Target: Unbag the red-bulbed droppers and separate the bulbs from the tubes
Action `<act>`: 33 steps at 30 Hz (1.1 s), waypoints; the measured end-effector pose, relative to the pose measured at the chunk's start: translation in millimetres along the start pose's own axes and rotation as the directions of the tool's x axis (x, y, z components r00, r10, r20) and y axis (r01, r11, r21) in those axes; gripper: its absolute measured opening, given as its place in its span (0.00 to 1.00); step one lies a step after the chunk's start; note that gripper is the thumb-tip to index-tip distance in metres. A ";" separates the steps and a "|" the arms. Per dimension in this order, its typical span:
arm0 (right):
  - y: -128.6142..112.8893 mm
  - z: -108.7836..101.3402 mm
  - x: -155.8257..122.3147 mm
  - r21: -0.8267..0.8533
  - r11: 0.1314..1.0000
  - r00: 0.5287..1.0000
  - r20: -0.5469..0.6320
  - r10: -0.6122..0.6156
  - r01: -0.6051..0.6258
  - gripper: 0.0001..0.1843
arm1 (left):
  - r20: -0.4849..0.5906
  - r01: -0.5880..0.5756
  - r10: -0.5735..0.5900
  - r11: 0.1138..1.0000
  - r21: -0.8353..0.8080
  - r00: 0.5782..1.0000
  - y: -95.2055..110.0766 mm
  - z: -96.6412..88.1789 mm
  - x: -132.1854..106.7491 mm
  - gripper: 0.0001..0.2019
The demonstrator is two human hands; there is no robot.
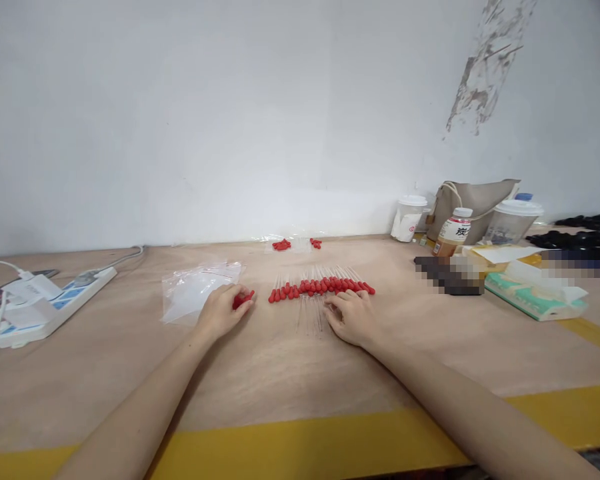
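Observation:
A row of thin, pale sticks with red, rounded heads (321, 287) lies across the middle of the table. Most stems point toward the wall, while several thin stems (310, 315) point toward me. Left of the row, my left hand (223, 309) is curled around a few red-headed sticks (243, 300); their stems are hidden. At the row's near right side rests my right hand (351, 316), its thumb and fingertips brought together by the stems. What those fingertips hold, if anything, is too small to make out.
Clear plastic bags (200, 290) lie beyond my left hand. Two small red bundles (281, 245) sit near the wall. A power strip (55, 310) is at left. On the right stand a paper cup (408, 219), a bottle (453, 233) and a tissue pack (535, 293).

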State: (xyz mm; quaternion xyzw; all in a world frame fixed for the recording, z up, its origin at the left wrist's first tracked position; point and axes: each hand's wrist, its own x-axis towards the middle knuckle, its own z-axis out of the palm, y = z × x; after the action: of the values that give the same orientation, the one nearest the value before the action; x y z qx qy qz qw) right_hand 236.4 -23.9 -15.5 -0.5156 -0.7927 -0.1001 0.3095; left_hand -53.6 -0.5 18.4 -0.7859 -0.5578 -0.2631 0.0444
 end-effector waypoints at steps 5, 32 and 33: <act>-0.7 -1.8 -1.1 0.005 0.999 0.998 0.019 -0.054 0.054 0.17 | 0.016 -0.123 0.122 0.982 0.142 0.992 1.6 8.9 0.6 0.06; 14.7 3.7 5.8 0.043 0.999 0.995 -0.102 -0.022 0.027 0.19 | -0.058 -0.034 0.039 0.996 0.087 0.998 57.9 43.7 42.5 0.14; 14.2 3.3 5.4 0.042 0.999 0.993 -0.117 -0.024 0.029 0.19 | -0.054 -0.022 0.027 0.996 0.085 0.998 59.1 45.7 44.1 0.14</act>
State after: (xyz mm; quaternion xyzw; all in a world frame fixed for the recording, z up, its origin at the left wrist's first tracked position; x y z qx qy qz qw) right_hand 246.1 -11.8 -17.1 -0.4914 -0.7821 -0.1170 0.3650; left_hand 26.8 31.7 12.8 -0.7825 -0.5573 -0.2605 0.0961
